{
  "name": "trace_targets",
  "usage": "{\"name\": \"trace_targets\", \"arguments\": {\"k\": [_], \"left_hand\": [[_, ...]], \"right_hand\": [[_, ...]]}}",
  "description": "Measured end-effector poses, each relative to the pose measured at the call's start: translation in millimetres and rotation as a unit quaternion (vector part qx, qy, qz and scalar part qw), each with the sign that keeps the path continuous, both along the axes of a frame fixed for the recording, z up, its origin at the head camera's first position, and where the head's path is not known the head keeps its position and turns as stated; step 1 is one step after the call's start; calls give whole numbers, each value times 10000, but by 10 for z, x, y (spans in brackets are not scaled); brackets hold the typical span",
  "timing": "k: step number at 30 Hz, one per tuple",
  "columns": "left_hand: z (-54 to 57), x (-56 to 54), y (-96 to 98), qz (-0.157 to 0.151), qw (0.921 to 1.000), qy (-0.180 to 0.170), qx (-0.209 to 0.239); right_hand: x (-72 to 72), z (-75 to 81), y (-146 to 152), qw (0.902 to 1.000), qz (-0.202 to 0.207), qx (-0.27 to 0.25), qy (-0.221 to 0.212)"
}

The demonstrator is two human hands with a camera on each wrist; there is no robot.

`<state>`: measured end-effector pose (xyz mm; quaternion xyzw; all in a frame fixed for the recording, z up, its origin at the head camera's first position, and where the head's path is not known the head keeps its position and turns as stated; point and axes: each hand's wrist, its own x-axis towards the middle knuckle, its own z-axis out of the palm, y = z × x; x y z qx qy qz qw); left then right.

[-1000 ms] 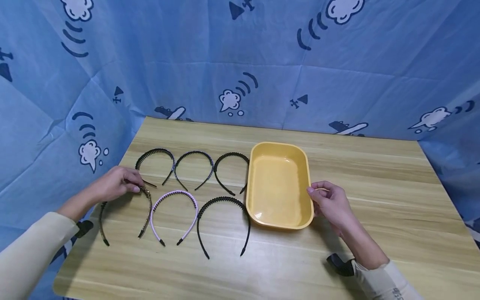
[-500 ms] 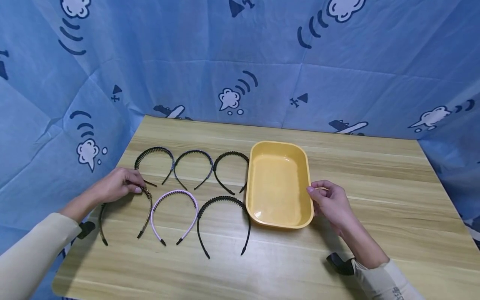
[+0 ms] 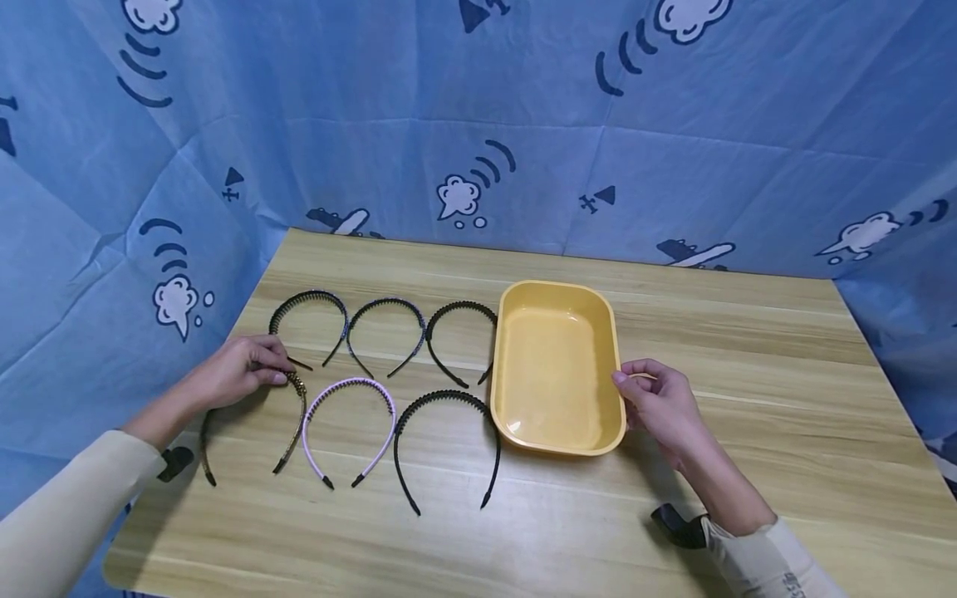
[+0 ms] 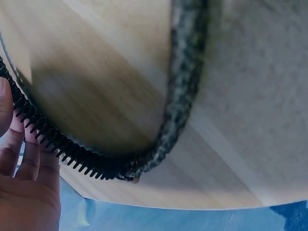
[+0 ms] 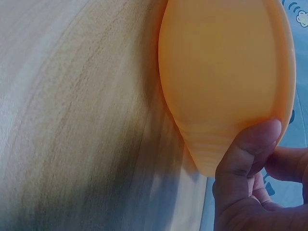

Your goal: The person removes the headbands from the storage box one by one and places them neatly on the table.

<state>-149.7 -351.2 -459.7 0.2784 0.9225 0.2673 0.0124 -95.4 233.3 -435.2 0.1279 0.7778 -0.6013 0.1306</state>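
Note:
My left hand (image 3: 242, 370) pinches the top of a dark brown-gold headband (image 3: 301, 407) at the left of the front row, covering part of its arch. The left wrist view shows the headband's black comb teeth (image 4: 82, 156) close up, the fingers at its far end. Right beside it lies a lilac headband (image 3: 349, 384), followed by a wider black headband (image 3: 446, 396). On the other side, my right hand (image 3: 664, 407) holds the right rim of a yellow plastic tub (image 3: 553, 374), thumb and fingers pinching the edge.
Behind the front row lie three more dark headbands: a toothed one (image 3: 308, 294), a glittery one (image 3: 386, 301) and a black one (image 3: 461, 305) next to the tub's left side. All rest on a wooden table (image 3: 777, 399), with a blue printed cloth (image 3: 523, 83) hanging behind.
My left hand has shifted slightly to the right with the brown-gold headband, and the lilac headband beside it sits a touch further right. The right hand and tub have stayed put.

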Motion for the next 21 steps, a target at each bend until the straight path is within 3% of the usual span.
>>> {"name": "trace_targets", "arguments": {"k": [21], "left_hand": [[-128, 126, 64, 635, 9967, 495, 48]], "right_hand": [[-2, 11, 3, 9999, 47, -81, -37]]}}
